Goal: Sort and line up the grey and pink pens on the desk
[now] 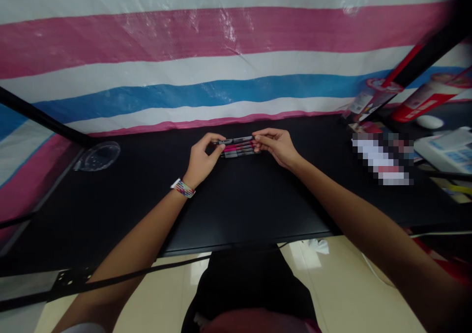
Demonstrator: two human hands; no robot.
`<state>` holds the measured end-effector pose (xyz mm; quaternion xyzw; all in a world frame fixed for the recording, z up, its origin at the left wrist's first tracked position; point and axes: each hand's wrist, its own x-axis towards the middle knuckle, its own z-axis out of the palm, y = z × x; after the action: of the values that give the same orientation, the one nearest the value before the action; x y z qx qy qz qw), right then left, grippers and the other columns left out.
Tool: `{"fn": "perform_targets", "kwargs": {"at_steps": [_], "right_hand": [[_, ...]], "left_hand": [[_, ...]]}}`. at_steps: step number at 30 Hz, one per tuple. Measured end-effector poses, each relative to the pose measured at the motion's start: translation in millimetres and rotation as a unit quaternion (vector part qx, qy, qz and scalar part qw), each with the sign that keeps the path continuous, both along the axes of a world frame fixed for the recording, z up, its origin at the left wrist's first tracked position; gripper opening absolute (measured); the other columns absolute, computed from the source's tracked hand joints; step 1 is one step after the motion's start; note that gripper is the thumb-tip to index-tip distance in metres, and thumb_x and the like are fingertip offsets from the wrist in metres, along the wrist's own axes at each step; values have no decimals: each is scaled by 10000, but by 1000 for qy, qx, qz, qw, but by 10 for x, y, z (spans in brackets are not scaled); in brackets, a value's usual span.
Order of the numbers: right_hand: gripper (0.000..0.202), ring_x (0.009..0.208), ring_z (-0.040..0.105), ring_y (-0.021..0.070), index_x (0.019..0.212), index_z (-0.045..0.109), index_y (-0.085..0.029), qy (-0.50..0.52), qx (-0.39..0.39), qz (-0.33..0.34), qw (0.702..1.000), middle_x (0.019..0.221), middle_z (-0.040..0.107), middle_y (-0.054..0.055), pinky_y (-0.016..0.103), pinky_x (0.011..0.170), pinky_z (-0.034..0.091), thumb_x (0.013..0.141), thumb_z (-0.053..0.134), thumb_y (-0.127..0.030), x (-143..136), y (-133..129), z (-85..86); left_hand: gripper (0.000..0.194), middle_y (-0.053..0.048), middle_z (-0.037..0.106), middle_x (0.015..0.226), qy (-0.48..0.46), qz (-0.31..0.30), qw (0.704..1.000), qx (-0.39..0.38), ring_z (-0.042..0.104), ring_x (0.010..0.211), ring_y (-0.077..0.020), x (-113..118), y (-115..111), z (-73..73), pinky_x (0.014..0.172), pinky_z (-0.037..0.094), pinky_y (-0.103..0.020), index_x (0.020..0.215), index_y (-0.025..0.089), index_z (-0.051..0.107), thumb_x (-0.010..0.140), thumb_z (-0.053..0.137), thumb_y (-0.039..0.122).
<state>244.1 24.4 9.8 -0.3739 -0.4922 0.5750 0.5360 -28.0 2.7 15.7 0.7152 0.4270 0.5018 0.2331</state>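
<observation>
- The pens [239,148] sit side by side at the centre of the frame, running left to right, apparently so that both ends can be handled together.
- The left hand [202,160] pinches their left ends between thumb and fingers, likely keeping the row tight.
- The right hand [279,147] pinches the right ends, seemingly to steady the other side.
- Whether the pens touch the black table [236,205] is hard to tell.
- At left, a clear plastic lid [99,156] lies well apart, perhaps out of the way.
</observation>
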Motion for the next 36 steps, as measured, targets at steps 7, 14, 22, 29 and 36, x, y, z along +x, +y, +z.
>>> {"fn": "perform_targets", "kwargs": {"at_steps": [7, 14, 22, 29, 36], "right_hand": [[385, 718, 731, 170, 947, 901, -216, 4, -2, -12, 1000, 841, 809, 41, 387, 763, 708, 697, 1056, -465, -6, 20, -28], [357, 724, 719, 173, 932, 898, -214, 15, -7, -21, 1000, 840, 806, 50, 398, 783, 709, 705, 1046, -446, -4, 26, -30], [317, 737, 717, 172, 929, 895, -216, 18, -8, -30, 999, 847, 807, 47, 398, 805, 702, 722, 1022, -420, -1, 19, -23], [331, 785, 721, 193, 963, 875, -238, 2, 1, -41, 999, 867, 793, 40, 437, 866, 701, 732, 1003, -438, 22, 17, 7], [241, 755, 699, 188, 961, 845, -251, -15, 17, -98, 995, 864, 774, 30, 423, 836, 676, 757, 922, -354, 75, 85, -32]], "left_hand": [[132, -8, 762, 913, -28, -8, 999, -25, 724, 859, -179, -41, 92, -61, 857, 563, -334, 1082, 243, 770, 1024, 791, 360], [203, -19, 791, 948, -57, 4, 998, -27, 762, 902, -190, -81, 162, -106, 897, 607, -354, 1170, 257, 748, 1007, 822, 353], [192, -15, 793, 891, -61, -12, 997, -41, 763, 859, -180, -92, 159, -95, 842, 608, -336, 1055, 249, 752, 995, 842, 408], [358, -15, 728, 732, -52, 41, 997, -42, 680, 708, -157, -154, 227, -121, 736, 578, -320, 829, 232, 740, 1076, 728, 492], [148, -74, 867, 1105, -116, 53, 990, -57, 821, 1054, -222, -209, 288, -182, 1024, 651, -399, 1096, 231, 838, 981, 810, 319]]}}
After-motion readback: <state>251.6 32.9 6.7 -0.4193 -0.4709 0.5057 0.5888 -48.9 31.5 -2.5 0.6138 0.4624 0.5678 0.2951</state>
